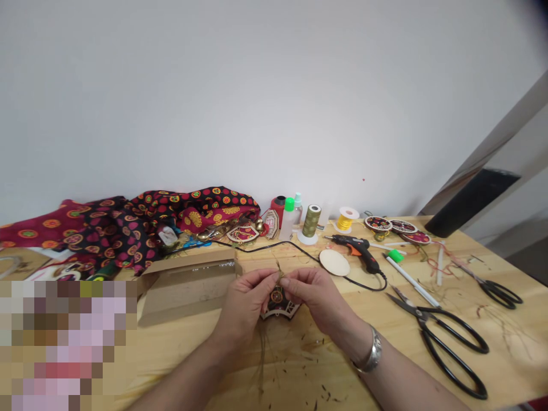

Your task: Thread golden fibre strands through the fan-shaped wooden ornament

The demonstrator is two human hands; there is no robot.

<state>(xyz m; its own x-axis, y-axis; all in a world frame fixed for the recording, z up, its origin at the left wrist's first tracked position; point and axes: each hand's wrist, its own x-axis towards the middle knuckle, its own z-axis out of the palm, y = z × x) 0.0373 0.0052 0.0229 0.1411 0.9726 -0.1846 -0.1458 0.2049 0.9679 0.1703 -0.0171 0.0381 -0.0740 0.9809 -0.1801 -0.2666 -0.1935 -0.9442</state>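
My left hand [252, 288] and my right hand [306, 291] meet over the wooden table [180, 365], thumbs and forefingers pinched together. Between the fingertips is an olive thread [279, 266], its short end sticking up. Under the hands sits a fan-shaped ornament [278, 301] with dark patterned fabric and a pale cut-out border; the fingers cover its upper part. More loose strands [262, 354] hang down below my left hand. A silver bracelet [373, 349] is on my right wrist.
An open cardboard box [188, 311] lies left. Large black scissors [449, 337], a glue gun [355, 248] with its cord, and a round wooden disc [334, 262] lie right. Thread spools [311, 221], bottles [287, 222] and patterned cloth [141, 228] line the wall.
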